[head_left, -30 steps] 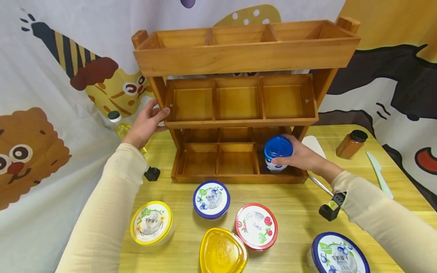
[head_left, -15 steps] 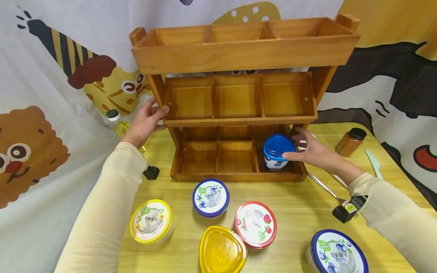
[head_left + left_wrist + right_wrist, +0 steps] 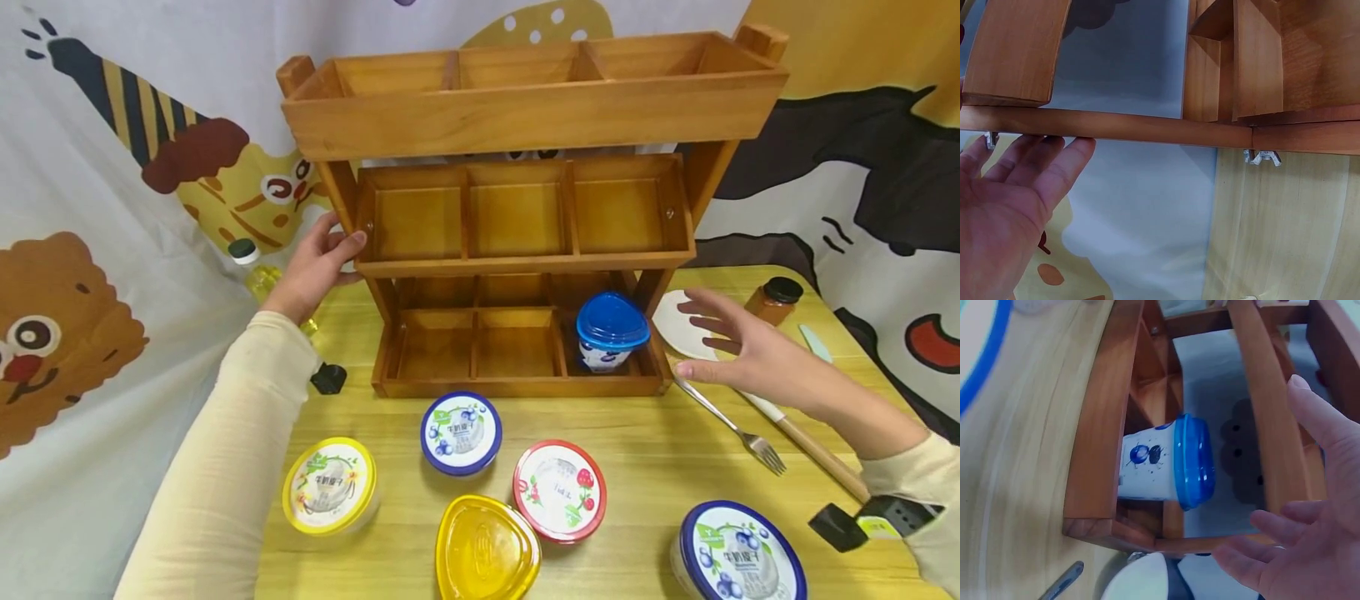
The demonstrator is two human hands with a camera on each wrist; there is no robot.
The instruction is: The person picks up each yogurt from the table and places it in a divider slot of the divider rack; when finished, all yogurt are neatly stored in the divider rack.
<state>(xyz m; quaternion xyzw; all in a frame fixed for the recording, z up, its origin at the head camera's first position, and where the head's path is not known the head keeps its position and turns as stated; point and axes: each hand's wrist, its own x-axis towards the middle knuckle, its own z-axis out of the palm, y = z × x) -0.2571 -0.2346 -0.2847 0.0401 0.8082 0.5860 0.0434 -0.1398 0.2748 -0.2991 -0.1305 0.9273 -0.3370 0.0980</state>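
Note:
A blue-lidded tub (image 3: 612, 323) with blueberry print stands in the bottom tier's right compartment of a three-tier wooden rack (image 3: 525, 117). The right wrist view shows the same tub (image 3: 1154, 462) from the side, behind the rack's front board. My right hand (image 3: 757, 346) is apart from it, to its right, with fingers spread and nothing held. At the middle tier's left end, my left hand (image 3: 318, 262) holds the rack's side, thumb at the front edge. Its fingertips touch the side post (image 3: 1141, 125) in the left wrist view; most of the thumb is out of frame there.
In front of the rack stand two blueberry tubs (image 3: 461, 433) (image 3: 742, 554), a yellow-rimmed tub (image 3: 330, 487), a red-rimmed tub (image 3: 560, 492) and a yellow-lidded tub (image 3: 487, 550). To the right lie a fork (image 3: 720, 417), a wooden-handled utensil (image 3: 817, 458) and a brown jar (image 3: 776, 298). An oil bottle (image 3: 258, 271) stands left.
My right hand has let go of the blue-lidded tub and drawn away to the right, uncovering the fork and the wooden handle. My left hand has stayed on the rack.

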